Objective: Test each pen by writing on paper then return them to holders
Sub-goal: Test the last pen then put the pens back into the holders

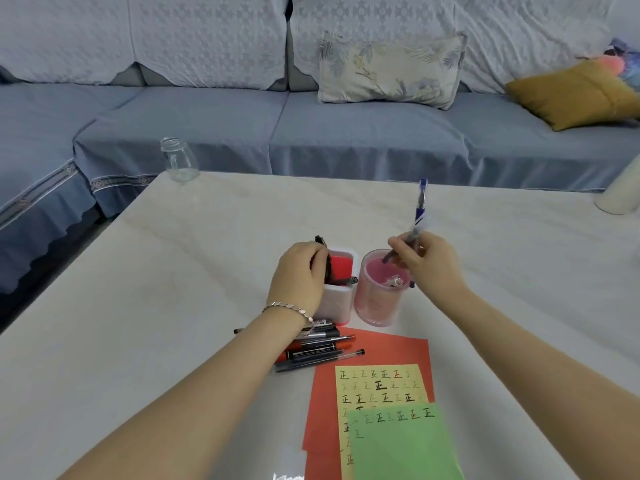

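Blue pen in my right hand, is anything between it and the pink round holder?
Nothing visible. The right hand holds the blue pen tilted above the pink round holder, whose mouth is open; one small item lies inside by the near rim.

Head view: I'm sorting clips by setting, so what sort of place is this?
Most likely a home living room: a blue-covered sofa with a floral pillow and a mustard cushion stands just behind the pale table.
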